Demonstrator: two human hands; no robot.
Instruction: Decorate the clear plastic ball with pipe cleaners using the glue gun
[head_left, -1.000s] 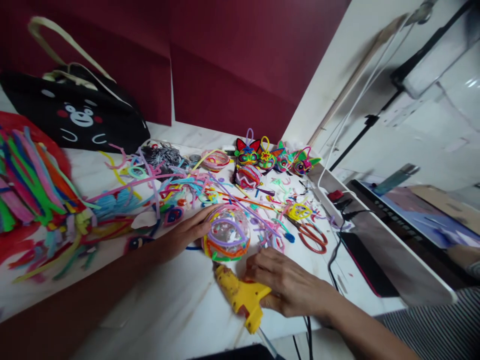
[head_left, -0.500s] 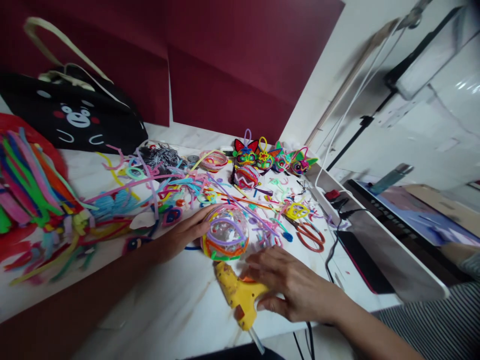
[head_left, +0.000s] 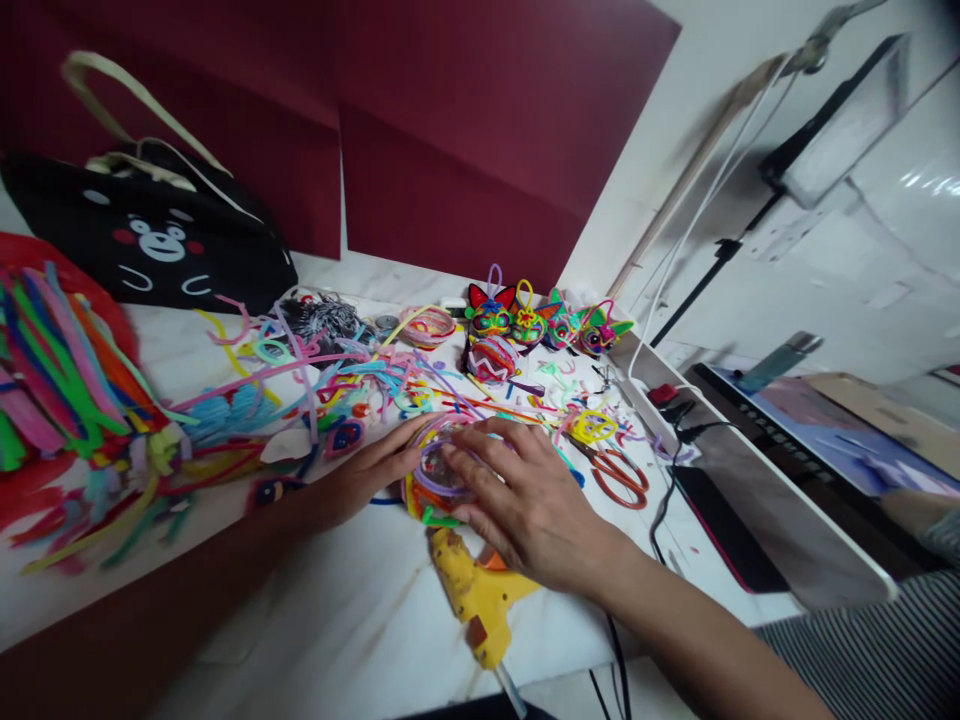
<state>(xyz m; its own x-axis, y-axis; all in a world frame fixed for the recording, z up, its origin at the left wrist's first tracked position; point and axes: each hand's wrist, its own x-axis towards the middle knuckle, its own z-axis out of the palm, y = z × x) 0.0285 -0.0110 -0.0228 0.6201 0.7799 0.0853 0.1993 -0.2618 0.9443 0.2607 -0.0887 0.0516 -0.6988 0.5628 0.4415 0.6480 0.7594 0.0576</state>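
Observation:
A clear ball wrapped in bands of coloured pipe cleaners [head_left: 430, 496] rests on the white table between my hands. My left hand [head_left: 373, 468] holds its left side. Across its top and right side lie the bent fingers of my right hand [head_left: 534, 500], which hide much of the ball. Just below, a yellow hot glue gun [head_left: 480, 605] lies on the table with a clear glue stick poking from its rear. My right hand is above its orange trigger and does not grip it.
Orange-handled scissors [head_left: 621, 476] lie to the right. Loose pipe cleaners [head_left: 375, 365] cover the middle and left. Several finished animal-face ornaments [head_left: 491, 312] stand at the back near a striped ball [head_left: 492, 358]. A black bag [head_left: 157, 240] sits back left; a ledge with cables [head_left: 750, 500] bounds the right.
My right hand has moved from over the glue gun up and left onto the ball. My left hand stays at the ball's left side, and the glue gun lies where it was.

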